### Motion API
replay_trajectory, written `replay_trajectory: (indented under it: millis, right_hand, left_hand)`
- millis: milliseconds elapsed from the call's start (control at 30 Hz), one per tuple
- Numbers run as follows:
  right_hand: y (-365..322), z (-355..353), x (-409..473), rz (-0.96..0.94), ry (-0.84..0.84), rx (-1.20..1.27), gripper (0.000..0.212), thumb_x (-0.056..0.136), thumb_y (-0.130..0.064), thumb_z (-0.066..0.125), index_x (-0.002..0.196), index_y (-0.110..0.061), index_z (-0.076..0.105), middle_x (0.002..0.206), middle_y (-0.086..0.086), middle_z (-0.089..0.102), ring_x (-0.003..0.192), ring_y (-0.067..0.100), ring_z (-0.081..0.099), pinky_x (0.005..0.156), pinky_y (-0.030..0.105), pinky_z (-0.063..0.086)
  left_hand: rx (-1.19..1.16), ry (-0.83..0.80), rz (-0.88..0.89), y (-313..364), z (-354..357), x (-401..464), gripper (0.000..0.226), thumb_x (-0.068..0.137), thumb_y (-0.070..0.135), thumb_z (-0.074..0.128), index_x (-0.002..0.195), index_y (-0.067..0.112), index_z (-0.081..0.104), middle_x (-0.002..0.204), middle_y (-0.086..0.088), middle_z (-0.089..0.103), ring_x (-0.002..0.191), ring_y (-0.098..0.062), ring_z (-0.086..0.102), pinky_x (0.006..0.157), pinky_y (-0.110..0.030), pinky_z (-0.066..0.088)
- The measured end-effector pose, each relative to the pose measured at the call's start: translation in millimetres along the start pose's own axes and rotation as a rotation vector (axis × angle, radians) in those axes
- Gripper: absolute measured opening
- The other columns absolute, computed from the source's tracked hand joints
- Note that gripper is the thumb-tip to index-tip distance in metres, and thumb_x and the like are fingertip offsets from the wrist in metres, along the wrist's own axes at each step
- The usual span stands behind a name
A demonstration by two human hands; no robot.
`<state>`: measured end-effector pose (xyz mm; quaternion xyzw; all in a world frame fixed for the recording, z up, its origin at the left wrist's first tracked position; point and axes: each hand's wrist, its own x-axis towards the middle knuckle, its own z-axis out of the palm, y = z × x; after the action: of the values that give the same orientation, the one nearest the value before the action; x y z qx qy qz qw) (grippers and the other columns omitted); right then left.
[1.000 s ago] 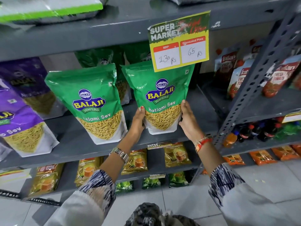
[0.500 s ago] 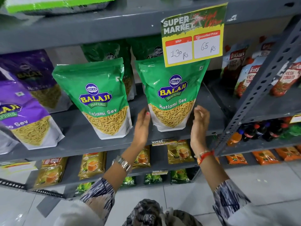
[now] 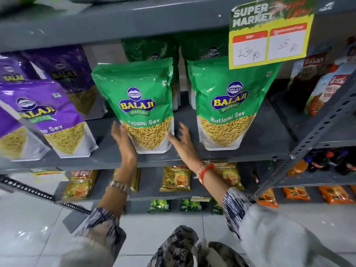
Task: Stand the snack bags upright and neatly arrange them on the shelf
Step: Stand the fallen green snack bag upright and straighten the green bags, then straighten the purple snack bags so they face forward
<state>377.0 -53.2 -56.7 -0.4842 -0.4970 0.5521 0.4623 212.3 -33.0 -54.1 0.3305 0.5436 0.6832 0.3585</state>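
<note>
Purple bags (image 3: pixel 55 116): they stand at the left of the grey shelf (image 3: pixel 260 132), the front one leaning a little, more behind.
Left hand (image 3: pixel 123 139): fingers spread and open, palm against the lower left edge of the left green bag (image 3: pixel 142 105) (a metal watch (image 3: pixel 118 185) sits on the wrist).
Left green bag: upright at the shelf's front, between the two hands, another green bag behind it.
Right hand (image 3: pixel 182 139): open, fingers splayed, one fingertip touching the bag's lower right corner; it grips nothing (a red thread (image 3: pixel 206 169) circles the wrist).
Right green bag (image 3: pixel 229 103): upright just beside the right hand, apart from it, its top partly behind the price card (image 3: pixel 269 35).
Ketchup pouches (image 3: pixel 323 83): on the next shelf to the right, blurred.
</note>
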Motion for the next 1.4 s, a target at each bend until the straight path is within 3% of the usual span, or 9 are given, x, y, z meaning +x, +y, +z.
replay_trajectory:
  millis: [100, 200, 600, 733, 833, 1033, 1200, 1300, 1400]
  right_hand:
    - [2, 10, 16, -0.016, -0.024, -0.005, 0.075, 0.085, -0.037, 0.062, 0.144, -0.016, 0.021, 0.143, -0.009, 0.038, 0.132, -0.001, 0.032, 0.109, 0.016, 0.028]
    - [7, 14, 17, -0.116, 0.003, -0.024, 0.044, 0.084, -0.034, 0.064, 0.12, -0.028, 0.039, 0.105, -0.033, 0.04, 0.087, -0.036, 0.041, 0.07, -0.011, 0.031]
    - [3, -7, 3, -0.156, 0.128, -0.005, 0.032, 0.086, -0.028, 0.061, 0.108, -0.032, 0.038, 0.102, -0.033, 0.043, 0.085, -0.038, 0.043, 0.068, -0.01, 0.033]
    - [6, 2, -9, -0.113, 0.259, -0.045, 0.06, 0.083, -0.033, 0.066, 0.132, -0.009, 0.04, 0.132, 0.007, 0.053, 0.125, 0.012, 0.049, 0.107, 0.036, 0.042]
    - [13, 17, -32, -0.163, 0.416, -0.046, 0.056, 0.08, -0.035, 0.066, 0.127, -0.014, 0.043, 0.131, 0.012, 0.045, 0.12, 0.025, 0.048, 0.101, 0.051, 0.045]
    - [21, 70, -44, -0.286, 0.338, -0.095, 0.03, 0.08, -0.023, 0.061, 0.107, -0.022, 0.049, 0.104, 0.005, 0.053, 0.098, 0.027, 0.055, 0.085, 0.052, 0.049]
    - [9, 143, -19, -0.227, 0.17, -0.035, 0.03, 0.08, -0.023, 0.066, 0.106, -0.023, 0.05, 0.104, 0.004, 0.058, 0.099, 0.022, 0.056, 0.085, 0.026, 0.051]
    - [1, 192, 3, -0.156, 0.047, 0.014, 0.04, 0.081, -0.019, 0.069, 0.115, -0.023, 0.048, 0.117, 0.003, 0.054, 0.109, 0.016, 0.05, 0.078, 0.001, 0.041]
    - [-2, 232, 23, -0.124, -0.024, 0.013, 0.055, 0.083, -0.018, 0.067, 0.132, -0.017, 0.041, 0.136, 0.005, 0.045, 0.124, 0.011, 0.042, 0.095, 0.01, 0.036]
  left_hand:
    - [-0.016, -0.152, -0.072, -1, 2, 12, 0.041, 0.098, 0.031, 0.03, 0.134, 0.014, 0.027, 0.135, -0.009, 0.045, 0.121, -0.022, 0.048, 0.103, -0.041, 0.041]
    - [0.015, -0.2, -0.085, -2, 3, 9, 0.033, 0.097, 0.03, 0.034, 0.127, 0.018, 0.028, 0.128, -0.009, 0.046, 0.113, -0.02, 0.049, 0.094, -0.037, 0.045]
    - [0.037, -0.315, -0.069, -1, 13, -16, 0.044, 0.096, 0.025, 0.036, 0.136, 0.013, 0.02, 0.133, -0.003, 0.044, 0.113, -0.012, 0.052, 0.097, -0.03, 0.046]
    - [0.048, -0.299, -0.086, -3, 9, -14, 0.05, 0.096, 0.029, 0.037, 0.141, 0.019, 0.016, 0.148, -0.006, 0.033, 0.129, -0.018, 0.043, 0.108, -0.038, 0.037]
    - [0.095, -0.224, -0.061, -8, 0, -16, 0.05, 0.095, 0.035, 0.038, 0.141, 0.024, 0.02, 0.152, -0.002, 0.026, 0.136, -0.016, 0.032, 0.112, -0.036, 0.03]
    - [0.097, 0.029, 0.122, 4, -38, -14, 0.02, 0.094, 0.019, 0.04, 0.113, 0.019, 0.048, 0.116, -0.01, 0.053, 0.103, -0.023, 0.054, 0.086, -0.036, 0.044]
    - [0.176, 0.242, 0.305, 34, -102, 21, 0.012, 0.092, 0.016, 0.041, 0.097, 0.01, 0.05, 0.084, 0.008, 0.051, 0.077, 0.011, 0.049, 0.072, -0.006, 0.037]
    - [0.176, 0.339, 0.303, 48, -151, 55, 0.023, 0.091, 0.015, 0.041, 0.106, -0.001, 0.047, 0.095, -0.004, 0.048, 0.089, -0.006, 0.049, 0.08, -0.014, 0.039]
    - [0.166, 0.299, 0.215, 50, -190, 94, 0.036, 0.094, 0.015, 0.04, 0.125, -0.003, 0.039, 0.124, -0.014, 0.046, 0.115, -0.023, 0.046, 0.099, -0.032, 0.038]
